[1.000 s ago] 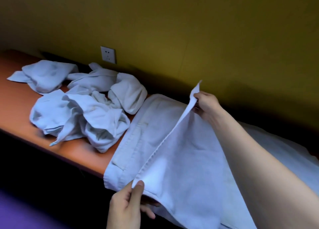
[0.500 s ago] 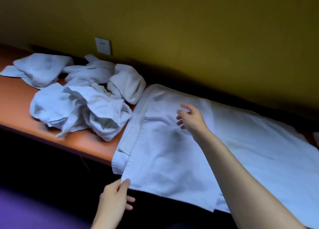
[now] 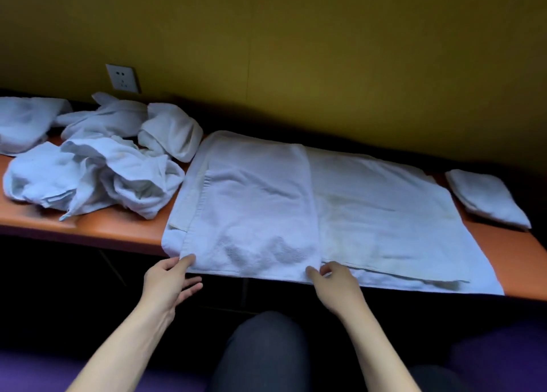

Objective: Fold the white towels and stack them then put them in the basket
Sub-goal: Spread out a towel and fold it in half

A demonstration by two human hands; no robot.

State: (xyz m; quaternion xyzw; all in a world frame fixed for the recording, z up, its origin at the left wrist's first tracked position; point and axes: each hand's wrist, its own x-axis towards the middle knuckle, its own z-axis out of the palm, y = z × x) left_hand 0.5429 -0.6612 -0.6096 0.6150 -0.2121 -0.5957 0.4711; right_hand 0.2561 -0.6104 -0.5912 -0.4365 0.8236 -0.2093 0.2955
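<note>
Reaching forward from bare forearms, the left hand (image 3: 168, 282) pinches the near-left corner of the folded towel (image 3: 254, 208), thumb on top; the right hand (image 3: 333, 282) pinches its near-right corner. The towel's long axis runs away toward the wall, atop a spread towel (image 3: 384, 214) lying lengthwise on the orange table (image 3: 521, 261). Crumpled towels (image 3: 94, 172) sit far left, their count unclear.
</note>
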